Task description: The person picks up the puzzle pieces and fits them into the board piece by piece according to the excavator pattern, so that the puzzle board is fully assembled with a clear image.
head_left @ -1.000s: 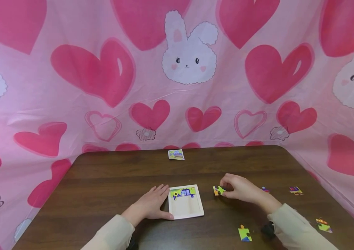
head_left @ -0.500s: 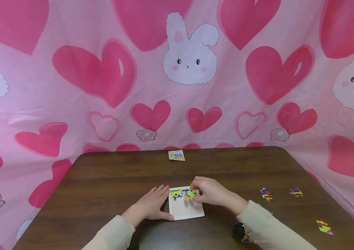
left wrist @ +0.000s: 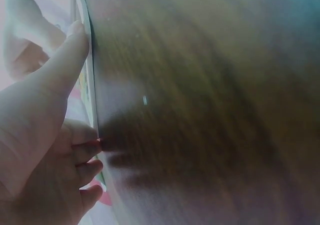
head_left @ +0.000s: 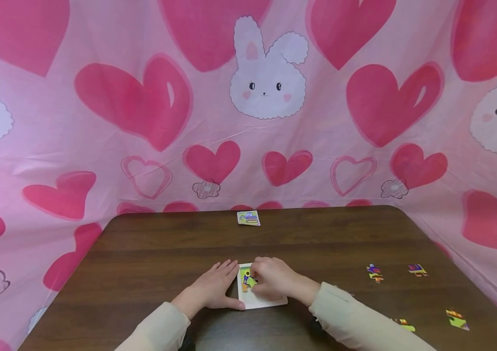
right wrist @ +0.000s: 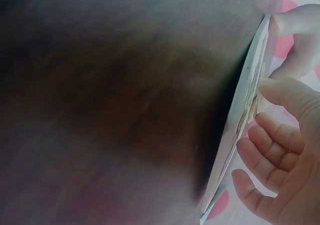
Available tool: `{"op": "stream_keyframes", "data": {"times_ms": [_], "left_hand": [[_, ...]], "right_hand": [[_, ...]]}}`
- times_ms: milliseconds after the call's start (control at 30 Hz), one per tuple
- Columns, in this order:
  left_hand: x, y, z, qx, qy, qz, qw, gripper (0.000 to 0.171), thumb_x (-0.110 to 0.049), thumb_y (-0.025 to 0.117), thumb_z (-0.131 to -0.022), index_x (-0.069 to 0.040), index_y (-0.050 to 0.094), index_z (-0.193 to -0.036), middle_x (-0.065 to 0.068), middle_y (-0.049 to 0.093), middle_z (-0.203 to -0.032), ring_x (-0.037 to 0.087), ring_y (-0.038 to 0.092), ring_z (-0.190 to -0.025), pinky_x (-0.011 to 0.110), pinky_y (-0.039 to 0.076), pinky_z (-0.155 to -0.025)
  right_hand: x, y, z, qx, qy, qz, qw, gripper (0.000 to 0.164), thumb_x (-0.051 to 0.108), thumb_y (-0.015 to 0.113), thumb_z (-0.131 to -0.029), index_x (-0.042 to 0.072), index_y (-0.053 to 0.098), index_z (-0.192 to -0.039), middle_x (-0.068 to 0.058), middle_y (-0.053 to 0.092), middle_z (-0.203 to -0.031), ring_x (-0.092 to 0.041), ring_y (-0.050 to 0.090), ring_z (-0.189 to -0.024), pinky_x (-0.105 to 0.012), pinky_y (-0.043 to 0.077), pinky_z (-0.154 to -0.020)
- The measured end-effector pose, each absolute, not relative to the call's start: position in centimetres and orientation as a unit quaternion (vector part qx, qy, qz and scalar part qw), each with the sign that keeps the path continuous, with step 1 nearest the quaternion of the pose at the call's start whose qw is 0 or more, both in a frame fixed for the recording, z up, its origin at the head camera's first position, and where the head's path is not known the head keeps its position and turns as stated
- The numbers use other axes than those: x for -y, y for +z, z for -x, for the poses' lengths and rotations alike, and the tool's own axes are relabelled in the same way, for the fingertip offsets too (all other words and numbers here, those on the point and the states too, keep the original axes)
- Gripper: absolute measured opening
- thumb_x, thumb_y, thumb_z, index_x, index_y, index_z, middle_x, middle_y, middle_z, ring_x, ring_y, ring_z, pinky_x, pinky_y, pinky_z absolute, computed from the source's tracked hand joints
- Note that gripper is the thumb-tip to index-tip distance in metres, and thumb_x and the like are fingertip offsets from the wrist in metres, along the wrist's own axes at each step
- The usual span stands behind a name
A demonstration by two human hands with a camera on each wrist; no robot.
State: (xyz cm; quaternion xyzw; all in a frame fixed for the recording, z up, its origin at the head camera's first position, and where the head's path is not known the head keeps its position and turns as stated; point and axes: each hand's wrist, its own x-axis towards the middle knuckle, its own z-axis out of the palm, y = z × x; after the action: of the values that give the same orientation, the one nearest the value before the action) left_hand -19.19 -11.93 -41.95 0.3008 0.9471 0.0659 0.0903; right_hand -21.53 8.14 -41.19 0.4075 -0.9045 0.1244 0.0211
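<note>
Piece (head_left: 251, 282) is at the left side of the tray (head_left: 268, 304), can't tell if it's touching down or just above. It lies left of the right hand's (head_left: 272, 279) fingers, which look pinched nearly together on it. Long axis? No clue, it's partly covered. Right hand's the nearer one; left hand (head_left: 213, 286) has its fingers spread along the tray's left edge, no piece in it. Other pieces (head_left: 456, 319) sit well off rightward on the bench (head_left: 178, 243).

The tray (head_left: 255, 302) lies beneath the right hand (head_left: 274, 278). Loose pieces (head_left: 456, 320) lie right of the grip; the card (head_left: 248, 217), beyond.
</note>
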Motion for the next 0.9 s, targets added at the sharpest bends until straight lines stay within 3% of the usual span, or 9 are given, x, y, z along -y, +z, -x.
{"op": "stream_keyframes", "data": {"times_ms": [400, 700, 900], "left_hand": [[11.95, -41.92, 19.19, -0.947, 0.071, -0.298, 0.100, 0.095, -0.065, 0.059, -0.075, 0.003, 0.037, -0.138, 0.017, 0.034, -0.143, 0.031, 0.027, -0.132, 0.046, 0.024, -0.105], [11.94, -41.81, 19.08, -0.945, 0.063, -0.309, 0.088, 0.095, -0.064, 0.060, -0.075, 0.004, 0.037, -0.137, 0.018, 0.035, -0.142, 0.032, 0.028, -0.132, 0.045, 0.024, -0.105], [11.92, -41.84, 19.09, -0.945, 0.066, -0.308, 0.090, 0.095, -0.064, 0.060, -0.075, 0.004, 0.037, -0.137, 0.018, 0.035, -0.142, 0.032, 0.028, -0.132, 0.045, 0.024, -0.105]], "right_hand": [[-7.78, -41.50, 21.84, 0.911, 0.110, -0.397, 0.001, 0.020, 0.028, 0.077, -0.072, 0.014, 0.066, -0.081, 0.012, 0.047, -0.071, -0.005, 0.044, -0.064, -0.023, 0.038, -0.058], [-8.10, -41.52, 22.03, 0.888, 0.151, -0.433, -0.045, 0.016, 0.018, 0.074, -0.078, 0.019, 0.073, -0.094, 0.014, 0.055, -0.078, -0.003, 0.044, -0.067, -0.018, 0.038, -0.059], [-7.97, -41.55, 22.06, 0.886, 0.138, -0.441, -0.039, 0.017, 0.014, 0.073, -0.078, 0.020, 0.075, -0.094, 0.013, 0.057, -0.080, -0.002, 0.044, -0.067, -0.017, 0.037, -0.058]]}}
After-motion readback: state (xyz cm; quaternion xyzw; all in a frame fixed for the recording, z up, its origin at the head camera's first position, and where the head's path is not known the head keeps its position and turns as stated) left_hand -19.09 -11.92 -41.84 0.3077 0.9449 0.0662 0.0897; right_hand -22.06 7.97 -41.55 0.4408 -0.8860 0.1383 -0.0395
